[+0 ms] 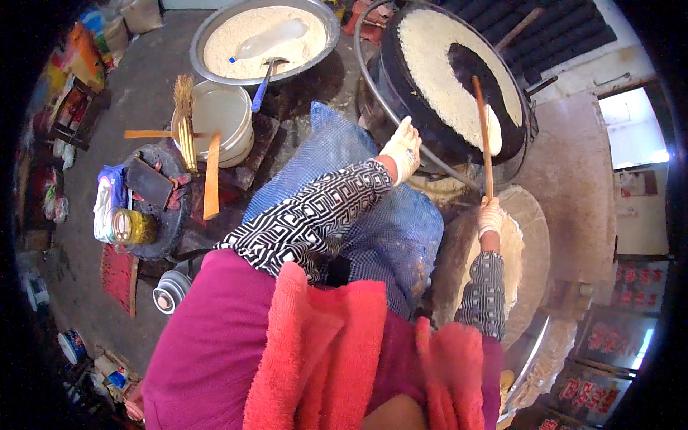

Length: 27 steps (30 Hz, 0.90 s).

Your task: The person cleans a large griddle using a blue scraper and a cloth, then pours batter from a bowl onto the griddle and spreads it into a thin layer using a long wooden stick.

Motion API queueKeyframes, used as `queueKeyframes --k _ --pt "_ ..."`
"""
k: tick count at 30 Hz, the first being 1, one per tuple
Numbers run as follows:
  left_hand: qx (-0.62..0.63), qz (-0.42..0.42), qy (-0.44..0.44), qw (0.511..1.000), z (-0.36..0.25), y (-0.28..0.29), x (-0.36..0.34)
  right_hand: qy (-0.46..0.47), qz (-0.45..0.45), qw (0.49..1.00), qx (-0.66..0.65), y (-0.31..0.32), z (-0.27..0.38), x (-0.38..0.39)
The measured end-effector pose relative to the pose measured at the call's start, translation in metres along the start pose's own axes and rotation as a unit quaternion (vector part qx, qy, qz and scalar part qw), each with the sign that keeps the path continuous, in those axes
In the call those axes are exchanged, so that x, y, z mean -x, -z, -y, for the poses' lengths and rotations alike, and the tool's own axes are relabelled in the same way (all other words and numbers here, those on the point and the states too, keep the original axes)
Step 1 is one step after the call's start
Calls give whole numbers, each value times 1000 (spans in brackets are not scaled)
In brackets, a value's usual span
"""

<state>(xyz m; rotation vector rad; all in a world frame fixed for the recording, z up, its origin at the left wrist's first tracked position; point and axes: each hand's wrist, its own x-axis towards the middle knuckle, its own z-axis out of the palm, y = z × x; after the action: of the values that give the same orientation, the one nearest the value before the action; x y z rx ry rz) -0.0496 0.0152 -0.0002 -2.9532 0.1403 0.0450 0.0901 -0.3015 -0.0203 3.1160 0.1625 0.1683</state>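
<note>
My right hand [490,216], in a pale glove, is closed round a long wooden stick [483,122]. The stick reaches over a round black griddle [462,68], its far end above the dark surface. Pale batter [430,54] covers the griddle in a broad curved band, leaving the middle and the near right bare. My left hand [405,148], also gloved, is beside the metal ring [369,82] around the griddle, fingers stretched out. Whether it touches the ring I cannot tell. Below my right hand lies a round board with a thin pale flatbread [510,251].
A wide metal basin [331,44] of pale batter or flour holds a clear bottle and a blue-handled ladle [262,89]. Nearer stands a white bucket [242,147] with a straw brush [184,118] and wooden paddles across it. A jar [135,226] sits on a round stand at left.
</note>
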Motion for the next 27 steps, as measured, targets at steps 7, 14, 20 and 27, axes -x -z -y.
queueKeyframes --k 7,14,20,27 --pt "-12 -29 25 999 11 -20 2 -2 5 995 -99 17 20 12" --pt "4 -49 46 998 32 -20 5 4 -9 999 -31 10 1 -10" --pt "6 -85 84 993 43 -26 -6 18 -37 997 -73 -33 -47 -17" --pt "21 -23 117 993 70 -24 -8 77 -30 996 -43 13 26 10"
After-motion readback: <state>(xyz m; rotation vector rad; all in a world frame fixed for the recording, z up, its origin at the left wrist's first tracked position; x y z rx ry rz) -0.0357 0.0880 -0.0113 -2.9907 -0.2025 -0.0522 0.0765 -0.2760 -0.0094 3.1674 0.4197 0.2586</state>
